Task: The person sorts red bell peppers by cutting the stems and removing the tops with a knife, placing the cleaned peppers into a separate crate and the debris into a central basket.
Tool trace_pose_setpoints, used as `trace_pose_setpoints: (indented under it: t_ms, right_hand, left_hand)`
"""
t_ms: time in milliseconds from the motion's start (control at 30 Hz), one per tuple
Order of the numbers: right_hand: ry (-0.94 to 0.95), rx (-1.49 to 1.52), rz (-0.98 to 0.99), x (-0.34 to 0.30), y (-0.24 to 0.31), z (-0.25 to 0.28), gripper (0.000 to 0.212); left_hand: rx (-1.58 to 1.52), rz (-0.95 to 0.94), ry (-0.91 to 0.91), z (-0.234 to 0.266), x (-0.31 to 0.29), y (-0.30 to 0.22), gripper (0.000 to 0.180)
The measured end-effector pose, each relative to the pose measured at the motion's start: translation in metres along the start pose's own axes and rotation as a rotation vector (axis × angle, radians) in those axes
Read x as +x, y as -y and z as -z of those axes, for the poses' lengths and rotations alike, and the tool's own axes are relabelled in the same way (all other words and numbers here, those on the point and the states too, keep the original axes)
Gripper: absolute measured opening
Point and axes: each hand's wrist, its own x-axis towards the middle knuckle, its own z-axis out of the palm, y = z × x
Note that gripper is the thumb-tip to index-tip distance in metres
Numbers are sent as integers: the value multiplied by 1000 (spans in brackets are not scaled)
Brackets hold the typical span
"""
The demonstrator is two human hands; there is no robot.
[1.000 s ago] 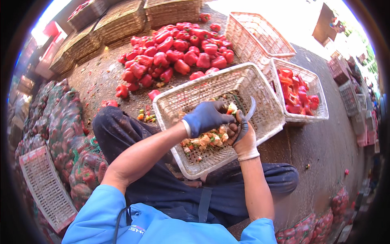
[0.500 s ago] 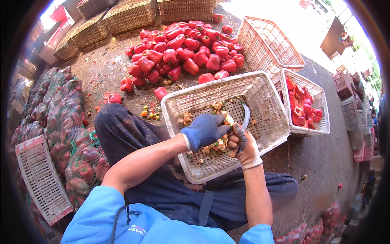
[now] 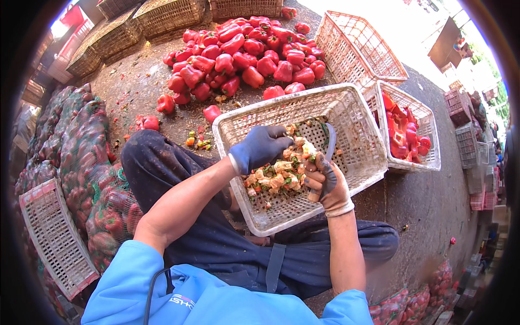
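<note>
1. Both hands worked inside a white plastic crate (image 3: 346, 111) resting on the sitter's lap. The left hand (image 3: 260, 147), in a blue glove, was curled down over a heap of pepper cores and seeds (image 3: 276, 176) near the crate's middle, though I couldn't tell if it had actually gripped any.
2. The right hand (image 3: 325, 181), in a soiled pale glove, was clenched around a small curved knife (image 3: 330, 142), its blade pointing up toward the crate's far edge.
3. At the far left, mesh sacks of peppers (image 3: 81, 162) lay stacked beside a flat white crate (image 3: 54, 238).
4. Beyond the lap crate, a pile of whole red peppers (image 3: 244, 54) sat on the ground.
5. Just right of it, a second white crate (image 3: 406, 130) held cut red pepper pieces (image 3: 401, 127), with an empty crate (image 3: 360, 46) tilted behind.
</note>
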Motion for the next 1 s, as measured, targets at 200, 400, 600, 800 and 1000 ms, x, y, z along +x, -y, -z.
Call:
trace_pose_setpoints:
  t_ms: [200,400,600,800,1000]
  right_hand:
    - [-45,7,-132,7,3,18,37]
    - [-385,-863,84,0,-1,2,45]
    - [-406,-756,-51,-2,-3,-14,40]
    - [-425,-485,-127,17,-5,-12,37]
    - [-501,-356,-195,35,-2,-12,32]
  left_hand:
    - [46,72,13,-1,1,-2,24]
    - [712,-98,-41,23,34,13,36]
    - [304,-138,-280,142,164,9,39]
    - [146,196,105,164,225,42,28]
    - [348,540,-1,147,288,115,89]
